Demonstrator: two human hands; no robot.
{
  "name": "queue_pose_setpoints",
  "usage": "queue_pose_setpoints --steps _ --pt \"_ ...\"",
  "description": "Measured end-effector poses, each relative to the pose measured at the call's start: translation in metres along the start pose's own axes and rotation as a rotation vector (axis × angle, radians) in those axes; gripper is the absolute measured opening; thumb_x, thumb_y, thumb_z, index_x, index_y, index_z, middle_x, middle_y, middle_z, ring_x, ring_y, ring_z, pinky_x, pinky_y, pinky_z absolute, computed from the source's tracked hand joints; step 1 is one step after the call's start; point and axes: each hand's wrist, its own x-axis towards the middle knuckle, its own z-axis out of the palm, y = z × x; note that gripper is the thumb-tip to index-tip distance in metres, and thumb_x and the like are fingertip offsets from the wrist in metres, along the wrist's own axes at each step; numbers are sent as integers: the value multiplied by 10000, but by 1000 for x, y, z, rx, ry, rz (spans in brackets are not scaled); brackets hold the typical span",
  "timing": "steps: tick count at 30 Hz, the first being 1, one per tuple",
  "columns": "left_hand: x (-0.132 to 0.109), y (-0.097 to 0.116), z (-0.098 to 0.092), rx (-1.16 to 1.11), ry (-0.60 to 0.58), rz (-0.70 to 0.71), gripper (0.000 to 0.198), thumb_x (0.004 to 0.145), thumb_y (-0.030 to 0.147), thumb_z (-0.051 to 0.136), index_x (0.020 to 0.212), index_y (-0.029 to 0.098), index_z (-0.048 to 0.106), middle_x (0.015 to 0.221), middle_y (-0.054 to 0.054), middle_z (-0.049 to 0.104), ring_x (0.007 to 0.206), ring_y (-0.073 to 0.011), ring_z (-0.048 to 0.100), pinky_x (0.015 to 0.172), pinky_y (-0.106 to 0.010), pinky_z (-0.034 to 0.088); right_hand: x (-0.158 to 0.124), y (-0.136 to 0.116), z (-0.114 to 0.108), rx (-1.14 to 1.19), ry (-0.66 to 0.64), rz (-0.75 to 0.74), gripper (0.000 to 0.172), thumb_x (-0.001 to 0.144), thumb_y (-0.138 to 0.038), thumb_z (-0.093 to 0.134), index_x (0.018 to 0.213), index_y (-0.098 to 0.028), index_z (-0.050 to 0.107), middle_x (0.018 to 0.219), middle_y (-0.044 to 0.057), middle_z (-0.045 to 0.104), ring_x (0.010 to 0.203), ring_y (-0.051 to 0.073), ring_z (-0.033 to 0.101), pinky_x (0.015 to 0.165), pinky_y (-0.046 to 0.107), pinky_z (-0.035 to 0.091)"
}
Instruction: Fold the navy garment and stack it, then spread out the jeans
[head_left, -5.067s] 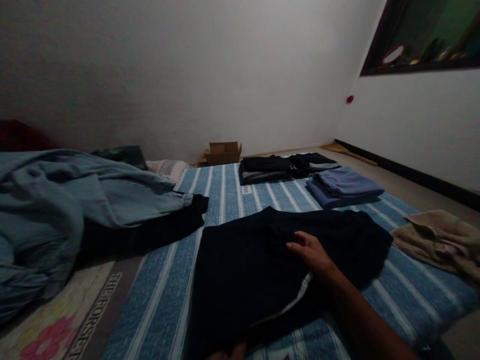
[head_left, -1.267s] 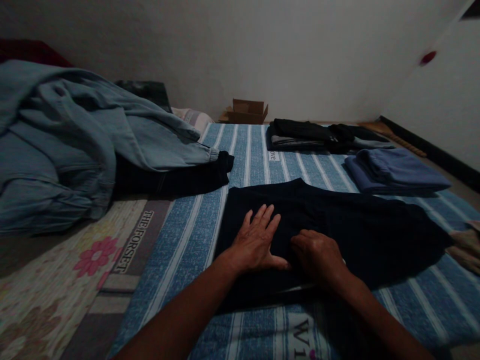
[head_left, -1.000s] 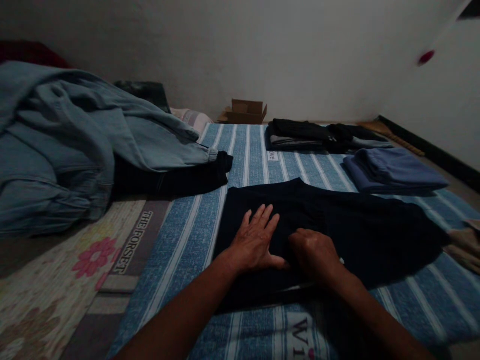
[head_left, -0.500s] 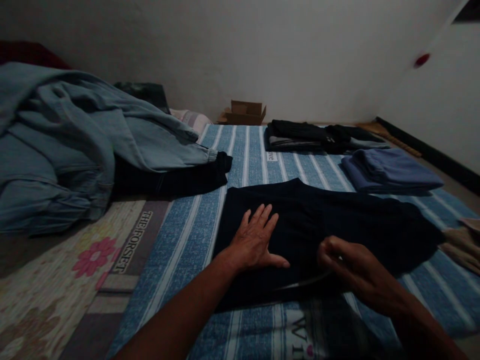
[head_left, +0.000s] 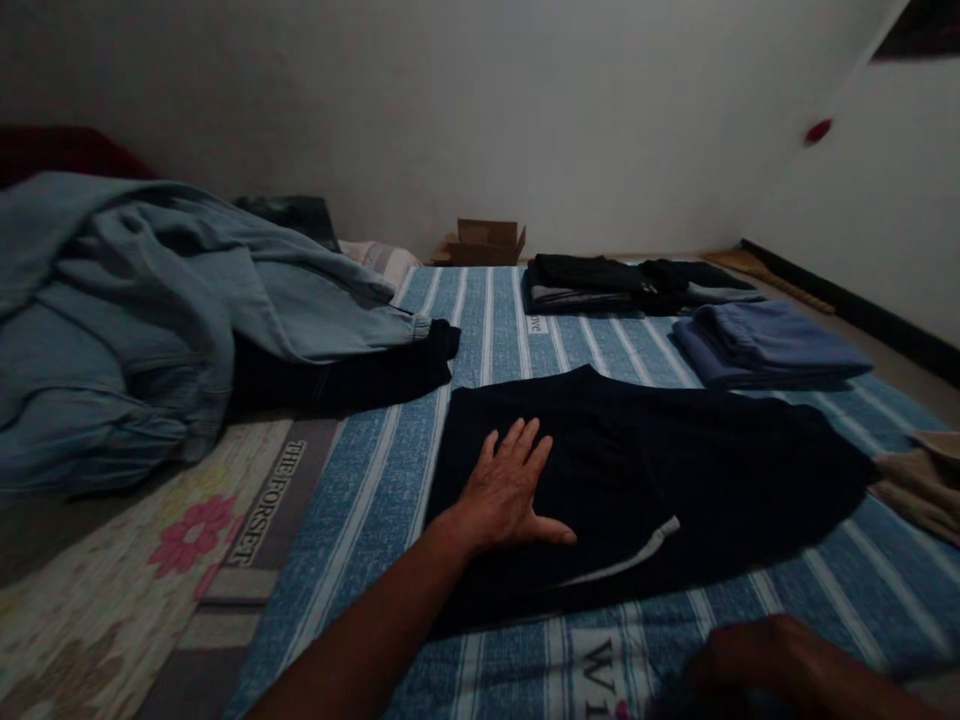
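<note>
A dark navy garment (head_left: 675,480) lies spread flat on a blue striped sheet (head_left: 375,480), with a pale drawstring (head_left: 637,555) showing near its front edge. My left hand (head_left: 510,490) rests palm down on the garment's left part, fingers apart. My right hand (head_left: 780,660) is low at the bottom right, off the garment, above the sheet's printed letters; it is dim and blurred, and its fingers look curled.
A heap of light blue denim (head_left: 150,310) over a dark garment (head_left: 360,370) lies at left. Folded dark clothes (head_left: 600,280) and a folded blue piece (head_left: 765,345) sit at the back. A cardboard box (head_left: 484,240) stands by the wall. A beige cloth (head_left: 922,480) is at right.
My right hand has left the dark garment and drawn back toward me to the bottom right. The pale drawstring now lies uncovered. My left hand stays flat on the garment.
</note>
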Motion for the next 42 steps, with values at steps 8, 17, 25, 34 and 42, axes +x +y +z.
queue_pose_setpoints --steps 8,17,25,34,42 --pt "0 -1 0 25 -3 -6 1138 595 794 564 1457 130 230 1547 -173 89 1417 -338 33 1118 -547 86 86 -15 19 -445 311 -150 352 871 -282 490 1175 -149 606 1276 154 580 1207 282 512 971 461 463" --pt "-1 0 -1 3 -18 -12 1151 595 814 553 1463 135 220 1546 -170 67 1417 -327 16 1122 -554 74 108 21 63 -662 172 -17 693 864 -559 466 1343 -58 463 1413 226 407 1341 336 313 1072 497 313" --pt "-4 4 -8 -9 -60 -27 1116 617 781 576 1464 149 219 1548 -162 48 1416 -323 -10 1125 -543 66 109 24 67 -670 160 -8 717 857 -590 459 1343 -63 472 1418 229 397 1341 348 311 1079 498 284" --pt "8 1 -28 17 -48 17 1062 657 793 510 1467 168 224 1547 -158 73 1418 -316 30 1123 -532 94 112 21 64 -638 129 4 697 875 -535 468 1380 -58 418 1448 226 347 1362 352 257 1102 491 245" --pt "20 -16 -11 60 -39 7 953 747 772 397 1468 171 232 1545 -138 90 1414 -330 55 1110 -563 102 116 15 57 -509 71 42 705 883 -534 446 1393 -52 390 1461 234 318 1370 352 228 1118 494 207"
